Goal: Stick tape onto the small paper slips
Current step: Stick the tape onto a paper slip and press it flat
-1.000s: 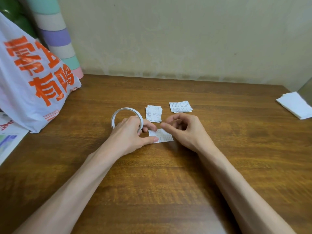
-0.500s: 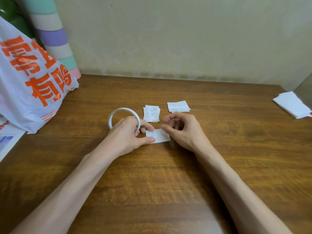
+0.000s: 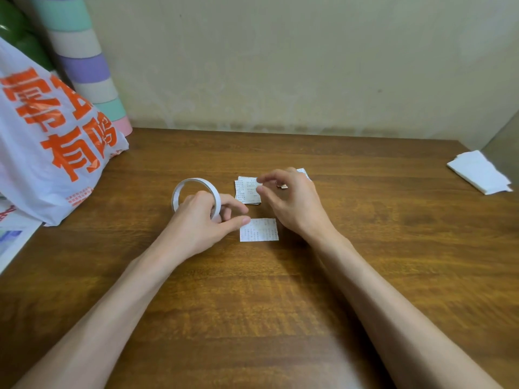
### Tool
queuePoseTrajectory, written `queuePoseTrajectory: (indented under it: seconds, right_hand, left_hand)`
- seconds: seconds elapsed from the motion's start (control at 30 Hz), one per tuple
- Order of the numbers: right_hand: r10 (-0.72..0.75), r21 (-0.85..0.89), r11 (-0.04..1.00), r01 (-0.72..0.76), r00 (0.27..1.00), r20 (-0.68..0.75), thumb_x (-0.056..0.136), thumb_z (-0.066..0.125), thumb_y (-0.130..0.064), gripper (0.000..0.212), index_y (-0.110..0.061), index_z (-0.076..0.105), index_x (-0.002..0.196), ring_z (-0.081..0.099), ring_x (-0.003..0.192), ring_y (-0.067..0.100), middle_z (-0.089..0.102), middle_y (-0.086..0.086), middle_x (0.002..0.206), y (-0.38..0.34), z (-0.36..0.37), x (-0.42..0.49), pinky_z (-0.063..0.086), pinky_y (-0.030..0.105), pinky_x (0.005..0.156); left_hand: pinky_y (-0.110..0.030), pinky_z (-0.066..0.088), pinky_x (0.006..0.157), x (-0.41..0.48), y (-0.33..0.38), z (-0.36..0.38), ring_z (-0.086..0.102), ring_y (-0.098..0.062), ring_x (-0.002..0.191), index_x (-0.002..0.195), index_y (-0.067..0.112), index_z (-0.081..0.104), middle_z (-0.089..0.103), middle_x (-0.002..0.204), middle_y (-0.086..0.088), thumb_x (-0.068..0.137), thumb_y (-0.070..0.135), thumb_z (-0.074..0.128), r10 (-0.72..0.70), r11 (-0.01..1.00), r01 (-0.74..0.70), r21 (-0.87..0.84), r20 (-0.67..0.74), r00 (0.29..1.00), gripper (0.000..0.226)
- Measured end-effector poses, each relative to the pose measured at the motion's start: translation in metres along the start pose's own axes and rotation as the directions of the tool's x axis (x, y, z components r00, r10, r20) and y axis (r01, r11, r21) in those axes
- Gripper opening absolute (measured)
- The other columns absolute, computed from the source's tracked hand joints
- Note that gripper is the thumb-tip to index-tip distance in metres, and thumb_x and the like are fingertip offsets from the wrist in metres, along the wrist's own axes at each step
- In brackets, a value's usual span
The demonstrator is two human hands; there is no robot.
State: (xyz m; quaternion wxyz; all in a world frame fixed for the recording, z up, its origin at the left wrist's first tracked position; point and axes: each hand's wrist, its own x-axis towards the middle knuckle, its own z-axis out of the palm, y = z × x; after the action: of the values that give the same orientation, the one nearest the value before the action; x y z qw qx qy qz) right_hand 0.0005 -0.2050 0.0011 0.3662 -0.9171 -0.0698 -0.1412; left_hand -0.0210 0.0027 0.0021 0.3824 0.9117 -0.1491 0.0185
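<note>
- My left hand (image 3: 202, 223) grips the thin white ring-shaped roll of tape (image 3: 193, 183). My fingers curl over its near edge and hold it standing on edge on the brown wooden table (image 3: 280, 304).
- That hand's thumb (image 3: 236, 222) stretches to the right. Its tip touches the upper left corner of a small white printed paper slip (image 3: 259, 231), which lies flat and alone on the table just right of the roll of tape.
- My right hand (image 3: 295, 206) hovers above the table beyond the single slip, with the fingers curled.
- Its thumb and forefinger tips are drawn close, with only a narrow gap between them. I cannot tell whether they pinch a bit of tape or nothing.
- Under those fingertips a small stack of printed paper slips (image 3: 245, 192) lies flat, just right of the roll of tape and beyond the single slip.
- A corner of another printed slip (image 3: 304, 172) peeks out behind my right knuckles.
- A tiny brownish scrap (image 3: 282, 186) shows beside my right palm, too small to make out.
- At the left sits a white plastic bag with orange characters (image 3: 50, 130). Behind it, against the wall, stands a tall roll banded in mint, cream, purple and pink (image 3: 84, 66).
- A folded white paper (image 3: 477, 172) lies near the table's far right edge, well apart from my hands.
</note>
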Motion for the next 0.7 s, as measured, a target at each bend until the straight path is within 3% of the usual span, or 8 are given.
queuePoseTrajectory:
  seconds: [0.1,0.2,0.37,0.47,0.53,0.6,0.7]
  right_hand:
    - [-0.015,-0.18,0.983,0.026,0.998,0.061,0.098,0.068,-0.047,0.034,-0.035,0.072,0.13,0.034,0.143,0.025,0.054,-0.002,0.144,-0.001,0.009,0.014,0.026,0.041,0.11]
    - [-0.002,-0.377,0.924,0.066,0.986,0.168,0.093,0.068,-0.059,0.04,-0.038,0.074,0.127,0.014,0.155,0.028,0.041,-0.003,0.161,0.001,0.013,0.023,0.016,0.047,0.116]
    - [-0.075,-0.375,0.919,0.12,0.989,0.131,0.093,0.072,-0.054,0.031,-0.034,0.081,0.114,0.021,0.152,0.025,0.051,-0.005,0.155,0.002,0.017,0.021,0.018,0.044,0.11]
    - [-0.127,-0.154,0.979,0.135,0.99,0.06,0.091,0.077,-0.049,0.027,-0.035,0.081,0.114,0.043,0.135,0.015,0.066,-0.008,0.134,-0.003,0.012,0.015,0.03,0.039,0.104]
    - [-0.116,0.143,0.985,0.098,0.986,0.119,0.092,0.08,-0.04,0.023,-0.033,0.081,0.114,0.061,0.1,0.0,0.075,-0.017,0.102,-0.008,0.005,0.008,0.044,0.032,0.09]
    - [-0.129,0.345,0.937,0.057,0.973,0.191,0.092,0.082,-0.028,0.026,-0.029,0.08,0.118,0.066,0.078,0.002,0.078,-0.011,0.085,-0.014,-0.001,-0.002,0.053,0.032,0.08]
    - [-0.016,0.504,0.861,-0.065,0.988,0.155,0.089,0.085,-0.015,0.042,-0.022,0.073,0.129,0.076,0.084,0.013,0.081,0.003,0.089,-0.019,-0.01,-0.014,0.057,0.025,0.086]
  left_hand:
    - [-0.034,0.048,0.061,-0.001,-0.002,-0.001,0.051,-0.006,0.052,0.098,0.032,0.08,0.059,0.062,0.005,0.091,0.038,0.078,0.004,1.0,-0.005,-0.009,-0.106,0.994,0.01]
    - [-0.024,0.043,0.057,0.0,-0.002,-0.003,0.052,-0.006,0.053,0.099,0.028,0.08,0.057,0.059,0.005,0.094,0.034,0.076,0.01,1.0,-0.01,0.0,-0.166,0.986,0.009]
    - [-0.02,0.042,0.056,0.001,0.0,-0.002,0.057,-0.005,0.054,0.107,0.026,0.079,0.06,0.059,0.012,0.095,0.038,0.073,-0.025,0.999,0.03,0.021,-0.233,0.972,0.017]
    - [-0.019,0.047,0.064,0.001,0.004,-0.005,0.066,0.0,0.065,0.118,0.027,0.074,0.072,0.082,0.019,0.094,0.051,0.069,-0.089,0.996,0.09,-0.008,-0.274,0.958,0.034]
    - [-0.024,0.055,0.074,0.001,0.006,-0.006,0.07,-0.002,0.079,0.124,0.027,0.072,0.075,0.099,0.017,0.091,0.057,0.068,-0.137,0.987,0.11,-0.114,-0.274,0.952,0.045]
    - [-0.033,0.061,0.078,0.001,0.007,-0.006,0.073,-0.008,0.084,0.122,0.028,0.074,0.078,0.104,0.013,0.091,0.051,0.074,-0.167,0.957,0.091,-0.274,-0.268,0.949,0.039]
    - [-0.028,0.055,0.061,-0.001,0.011,-0.005,0.062,-0.01,0.058,0.114,0.024,0.077,0.08,0.093,0.007,0.09,0.031,0.081,-0.173,0.908,0.054,-0.415,-0.256,0.951,0.025]
